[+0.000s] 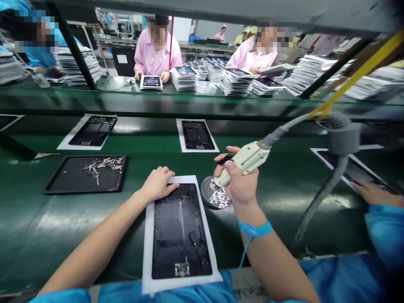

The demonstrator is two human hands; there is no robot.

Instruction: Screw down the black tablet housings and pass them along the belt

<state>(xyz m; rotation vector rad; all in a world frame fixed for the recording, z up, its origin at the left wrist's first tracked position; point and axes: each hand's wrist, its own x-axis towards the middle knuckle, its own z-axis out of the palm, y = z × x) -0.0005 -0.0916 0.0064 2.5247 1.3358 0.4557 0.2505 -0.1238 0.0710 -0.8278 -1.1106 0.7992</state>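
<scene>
A black tablet housing with inner parts showing lies on a white sheet in front of me. My left hand rests at its upper left corner, thumb on the housing and fingers stretched out past the sheet's edge. In my right hand is a cream electric screwdriver, gripped with the fingers wrapped round it and its cable running up to the right. Its tip points down over a round dish of small metal screws, beside the housing. I cannot tell whether the tip touches the screws.
Left lies a black tray with small loose parts. Behind, more housings lie on sheets along the green bench. A grey hose hangs at right, near a co-worker's hand. People and stacks are across the bench.
</scene>
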